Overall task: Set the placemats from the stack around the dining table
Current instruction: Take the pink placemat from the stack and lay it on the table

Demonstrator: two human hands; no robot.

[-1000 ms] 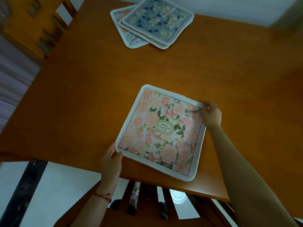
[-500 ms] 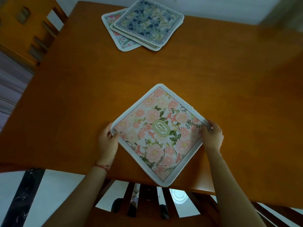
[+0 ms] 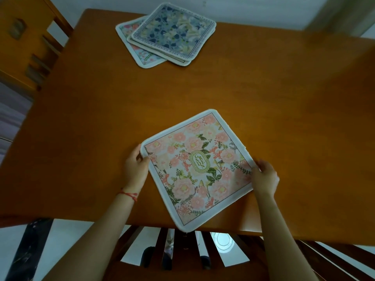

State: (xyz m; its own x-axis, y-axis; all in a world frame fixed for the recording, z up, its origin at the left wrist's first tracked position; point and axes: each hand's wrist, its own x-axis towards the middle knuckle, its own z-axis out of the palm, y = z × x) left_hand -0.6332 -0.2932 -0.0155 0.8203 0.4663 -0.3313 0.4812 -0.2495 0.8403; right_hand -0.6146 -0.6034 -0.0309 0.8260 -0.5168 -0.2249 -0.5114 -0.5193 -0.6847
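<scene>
Where the pink mat lies: the pink floral placemat point(image 3: 199, 169) is flat on the near part of the wooden worktop point(image 3: 263, 110), turned like a diamond, its lowest corner just past the near edge above the chair back point(image 3: 182, 252).
Pink mat, make and shape: soft-looking cloth, square with rounded corners, a plain white border around a thin dark line, pink blooms and green leaves, and a gold-outlined oval badge at the centre.
Left hand: the left hand point(image 3: 136, 166) is at the mat's left corner, thumb on top of the white border and the other fingers curled at the edge, pinching that corner; a red string is tied round the wrist.
Right hand: the right hand point(image 3: 264, 176) is at the mat's right corner, fingers bent over the border and gripping the cloth; whether the thumb goes underneath cannot be told.
Mat against fingers: the mat spans the gap between the two hands, each holding an opposite corner, while the far and near corners are free.
Stack: the stack of placemats point(image 3: 168, 34) sits on the far side of the worktop, well apart from the hands, fanned unevenly; the top one is a blue floral square with a lettered border, and a paler pink-flowered one pokes out beneath.
Worktop: smooth, glossy, orange-brown wood.
Chair back: dark wooden slats over pale floor.
</scene>
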